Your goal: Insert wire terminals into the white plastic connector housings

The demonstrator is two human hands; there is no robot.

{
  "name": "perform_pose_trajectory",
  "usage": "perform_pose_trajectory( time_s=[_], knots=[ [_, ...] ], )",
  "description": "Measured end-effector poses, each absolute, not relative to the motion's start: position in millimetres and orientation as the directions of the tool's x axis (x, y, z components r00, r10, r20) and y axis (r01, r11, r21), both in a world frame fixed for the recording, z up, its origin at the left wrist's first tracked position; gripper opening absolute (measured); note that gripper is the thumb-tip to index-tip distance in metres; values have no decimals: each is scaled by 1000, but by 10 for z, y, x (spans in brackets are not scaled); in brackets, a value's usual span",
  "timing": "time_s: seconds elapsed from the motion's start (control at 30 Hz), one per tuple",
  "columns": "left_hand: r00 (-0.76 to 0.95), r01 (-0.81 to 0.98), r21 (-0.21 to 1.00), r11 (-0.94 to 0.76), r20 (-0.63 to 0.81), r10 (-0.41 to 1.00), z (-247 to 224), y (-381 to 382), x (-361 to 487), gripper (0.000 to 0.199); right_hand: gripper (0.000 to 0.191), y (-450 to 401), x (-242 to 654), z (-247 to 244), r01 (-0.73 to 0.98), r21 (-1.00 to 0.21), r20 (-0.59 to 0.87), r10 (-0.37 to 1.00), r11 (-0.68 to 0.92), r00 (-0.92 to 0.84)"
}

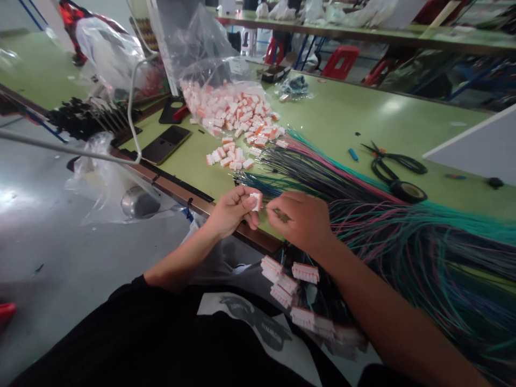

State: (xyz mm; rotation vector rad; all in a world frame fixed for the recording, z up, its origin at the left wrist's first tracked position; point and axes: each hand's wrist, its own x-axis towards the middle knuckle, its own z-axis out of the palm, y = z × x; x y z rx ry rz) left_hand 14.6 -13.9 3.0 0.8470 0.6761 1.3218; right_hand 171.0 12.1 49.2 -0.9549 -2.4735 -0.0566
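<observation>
Just above the near edge of the surface [189, 166], our left hand [235, 210] clamps a white-and-orange connector [256, 202] between thumb and fingers; beside it our right hand [303, 217] curls, whether gripping we cannot tell. Likely light, stiff plastic, it seems best held by its sides.

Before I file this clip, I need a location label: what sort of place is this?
Probably a wiring assembly workshop: white-and-orange connectors and long bundles of coloured wires lie on a green workbench, with another long bench beyond.
</observation>
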Motion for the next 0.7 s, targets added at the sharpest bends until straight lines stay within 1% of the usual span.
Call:
perform_pose_trajectory(
  time_s=[0.17, 0.23, 0.27, 0.3, 0.4, 0.43, 0.47, 0.5, 0.53, 0.57, 0.63, 0.7],
  knots=[
    [121, -474, 878, 65, -8, 993, 60, -165, 173, 50, 29, 105, 1680, 373, 627, -45, 444, 578, 778, -685],
    [105, -463, 884, 69, -23, 994, 55, -172, 179, 50, 28, 98, 1680, 351, 620, -60, 412, 585, 782, -699],
    [102, -464, 883, 72, -27, 994, 51, -175, 178, 50, 28, 105, 1688, 359, 618, -100, 387, 602, 780, -698],
    [107, -470, 879, 76, -29, 994, 49, -178, 172, 50, 27, 123, 1705, 381, 610, -172, 349, 627, 774, -697],
    [192, -505, 856, 108, -11, 981, 44, -190, 115, 49, 25, 263, 1818, 507, 538, -501, 222, 702, 678, -677],
    [236, -520, 845, 124, 2, 972, 44, -194, 84, 47, 25, 335, 1875, 551, 521, -578, 208, 731, 628, -650],
    [277, -537, 832, 139, 19, 961, 43, -198, 50, 43, 25, 415, 1935, 585, 530, -611, 209, 766, 588, -608],
    [311, -556, 818, 149, 39, 950, 42, -202, 13, 39, 25, 496, 1994, 604, 579, -592, 220, 803, 561, -554],
    [336, -574, 804, 155, 59, 940, 41, -205, -22, 34, 23, 572, 2045, 606, 655, -530, 226, 834, 539, -503],
    [353, -584, 796, 157, 75, 933, 40, -207, -54, 29, 20, 637, 2084, 591, 734, -440, 216, 854, 518, -474],
    [373, -589, 793, 156, 96, 923, 35, -208, -102, 23, 15, 722, 2114, 528, 828, -239, 148, 862, 507, -485],
    [380, -583, 798, 155, 99, 920, 27, -206, -129, 20, 13, 744, 2083, 455, 836, -86, 79, 840, 542, -537]
  ],
)
